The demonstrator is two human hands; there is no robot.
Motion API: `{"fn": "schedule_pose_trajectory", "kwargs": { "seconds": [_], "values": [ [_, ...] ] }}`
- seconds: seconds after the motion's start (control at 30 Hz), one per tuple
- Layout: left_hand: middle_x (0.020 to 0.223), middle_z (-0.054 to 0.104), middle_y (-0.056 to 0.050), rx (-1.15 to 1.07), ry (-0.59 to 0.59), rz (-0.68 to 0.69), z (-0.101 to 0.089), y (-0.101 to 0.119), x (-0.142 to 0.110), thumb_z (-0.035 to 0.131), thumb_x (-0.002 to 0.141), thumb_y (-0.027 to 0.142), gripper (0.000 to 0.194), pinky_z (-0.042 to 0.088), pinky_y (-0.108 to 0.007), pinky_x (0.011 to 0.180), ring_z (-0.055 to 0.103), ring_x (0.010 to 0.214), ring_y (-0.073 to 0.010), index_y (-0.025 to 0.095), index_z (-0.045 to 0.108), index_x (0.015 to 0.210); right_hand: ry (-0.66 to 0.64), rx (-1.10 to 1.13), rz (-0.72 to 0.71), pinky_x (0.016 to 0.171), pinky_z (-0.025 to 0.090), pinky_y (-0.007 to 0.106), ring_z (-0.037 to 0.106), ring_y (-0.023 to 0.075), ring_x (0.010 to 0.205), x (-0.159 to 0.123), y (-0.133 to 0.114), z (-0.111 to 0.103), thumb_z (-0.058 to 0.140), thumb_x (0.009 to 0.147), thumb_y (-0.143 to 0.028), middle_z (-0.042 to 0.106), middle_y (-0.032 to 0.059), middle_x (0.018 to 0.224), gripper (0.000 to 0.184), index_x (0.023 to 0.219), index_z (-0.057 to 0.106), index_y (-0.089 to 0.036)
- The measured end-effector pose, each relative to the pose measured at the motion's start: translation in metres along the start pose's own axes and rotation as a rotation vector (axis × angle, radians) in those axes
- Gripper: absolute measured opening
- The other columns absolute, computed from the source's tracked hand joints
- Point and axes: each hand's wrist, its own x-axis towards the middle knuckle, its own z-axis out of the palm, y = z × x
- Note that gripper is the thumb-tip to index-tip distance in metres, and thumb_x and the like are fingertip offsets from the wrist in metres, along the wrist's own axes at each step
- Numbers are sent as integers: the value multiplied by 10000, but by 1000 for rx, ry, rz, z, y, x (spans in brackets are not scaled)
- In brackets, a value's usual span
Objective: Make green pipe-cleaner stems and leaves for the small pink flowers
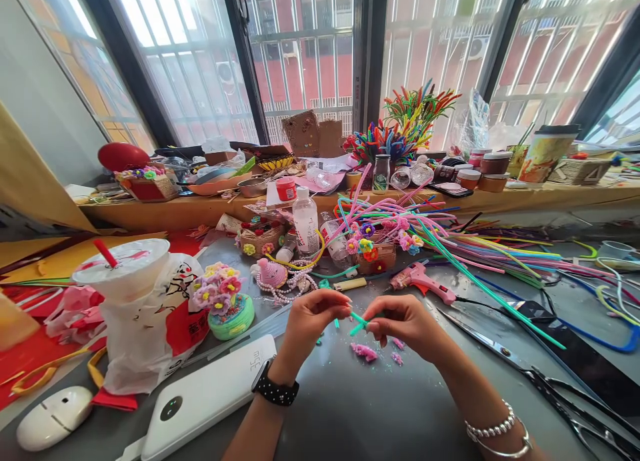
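My left hand (320, 312) and my right hand (396, 319) meet over the grey table, each pinching a green pipe cleaner (358, 325). The green pieces cross between my fingertips; whether they are one stem or two I cannot tell. Just below lie a curled pink fuzzy piece (364, 352) and smaller pink bits. Beyond my hands rests a pink glue gun (419, 280). Large black-handled scissors (520, 366) lie to the right of my right hand. A green base with fuzzy pastel flowers (223, 301) stands to the left of my left hand.
At left are a wrapped drink cup (135, 301), a white power bank (213, 401) and a white mouse (54, 414). Loose pipe cleaners (500, 247) spread across the back right. Plastic bottles (305, 221) and flower baskets stand behind. A crowded wooden ledge (200, 204) runs beneath the windows.
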Motion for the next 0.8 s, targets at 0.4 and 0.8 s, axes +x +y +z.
{"fn": "schedule_pose_trajectory", "kwargs": {
  "seconds": [0.4, 0.8],
  "values": [
    [594, 603, -14, 265, -26, 260, 11, -2, -2, 599, 671, 222, 94, 420, -211, 561, 528, 580, -120, 164, 668, 643, 40, 495, 19, 410, 350, 141, 453, 37, 417, 6, 11, 9, 683, 613, -236, 539, -45, 478, 142, 664, 586, -146],
    [620, 610, -38, 435, -38, 342, 16, -8, -3, 554, 722, 249, 163, 424, -225, 582, 547, 602, -131, 139, 664, 674, 227, 609, -11, 403, 334, 127, 444, 27, 427, 10, 17, 11, 687, 608, -239, 547, -45, 506, 136, 638, 593, -145]
  ]
}}
